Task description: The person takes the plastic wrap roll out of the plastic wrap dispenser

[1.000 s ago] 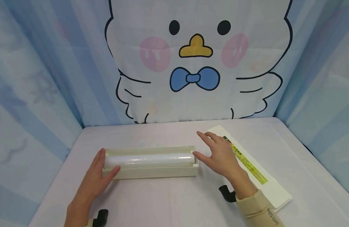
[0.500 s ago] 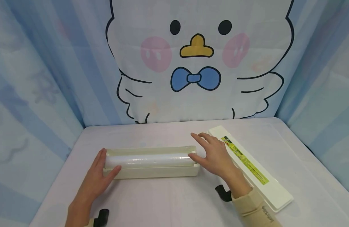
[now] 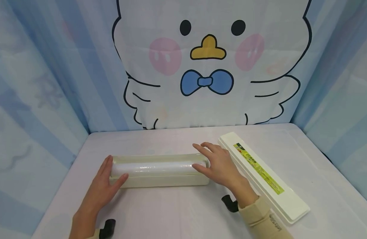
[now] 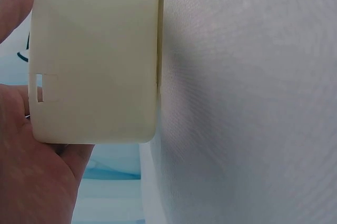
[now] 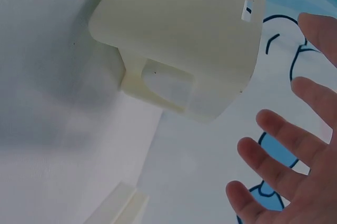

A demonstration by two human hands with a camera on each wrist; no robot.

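Note:
A cream cling film box lies lengthwise on the table with its top uncovered. Inside it is a shiny roll of cling film. My left hand holds the box's left end, thumb on the front rim and fingers at the far corner; the left wrist view shows the front wall between thumb and fingers. Over the right end hovers my right hand, fingers spread and holding nothing. In the right wrist view its fingers stand apart from the box wall.
To the right, a long white lid with a yellow-green label lies slantwise on the white table, beside my right forearm. Printed curtains close in the back and sides. Black camera mounts stick out at both wrists.
My right hand has moved left, from beside the box's right end to over it, fingers still spread. The left hand keeps its place on the box.

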